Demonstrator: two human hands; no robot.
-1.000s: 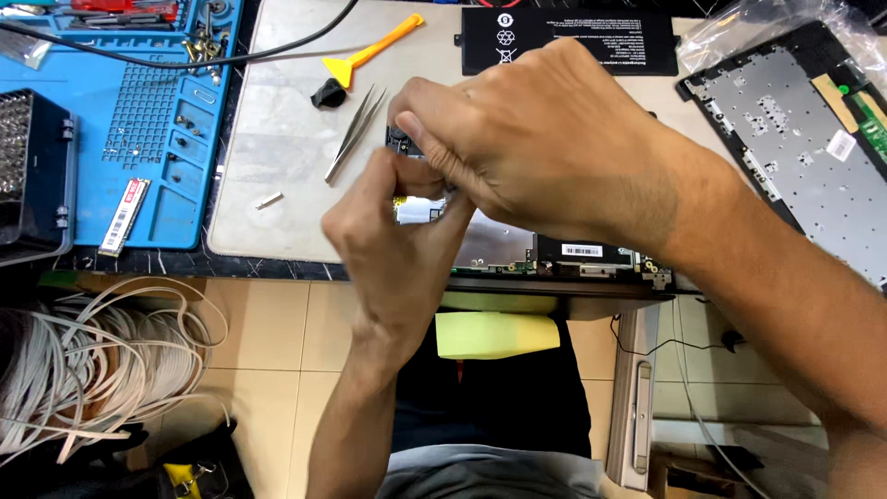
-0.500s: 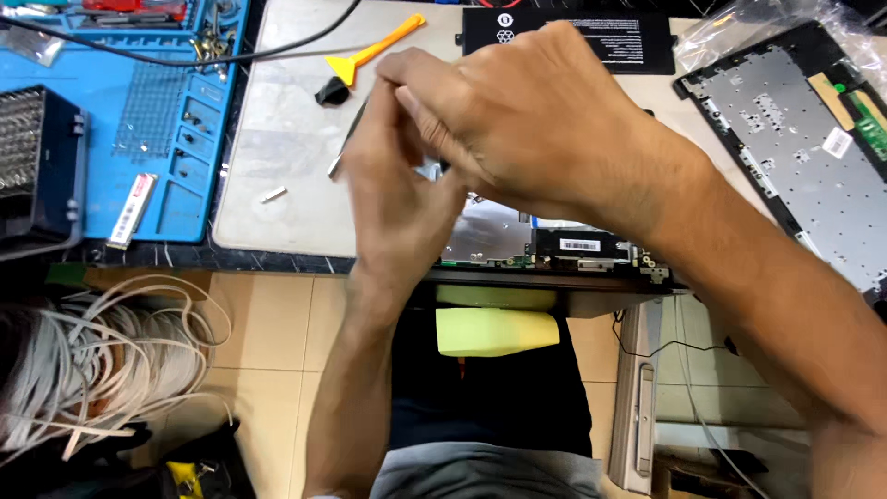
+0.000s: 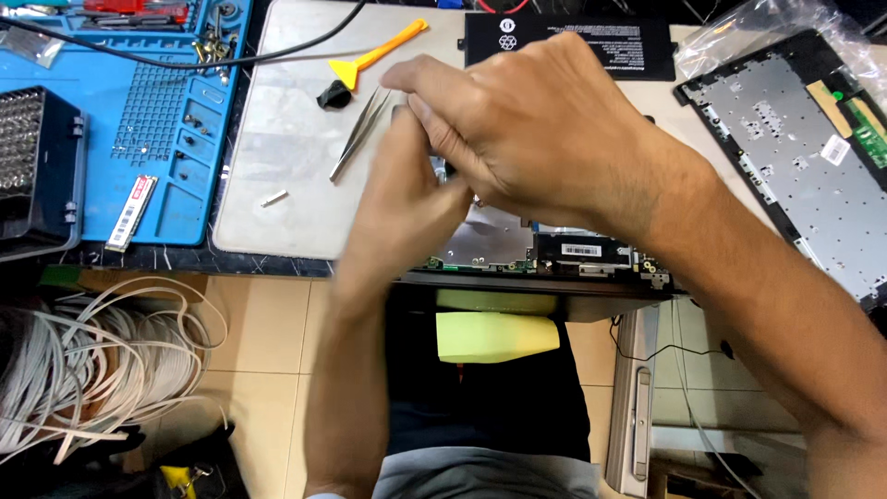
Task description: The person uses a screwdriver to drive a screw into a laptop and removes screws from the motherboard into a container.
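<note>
Right hand [image 3: 545, 129] curled, fingers bent down over the left hand [image 3: 402, 208]; both meet above the opened dark laptop chassis with exposed metal shielding [image 3: 499, 245] at the bench edge. Whether either grips anything cannot be told: contact point hidden, left hand blurred. Steel tweezers [image 3: 358, 134] lie just left on the grey mat [image 3: 286, 139]; yellow plastic pry tool [image 3: 377, 57] beyond.
</note>
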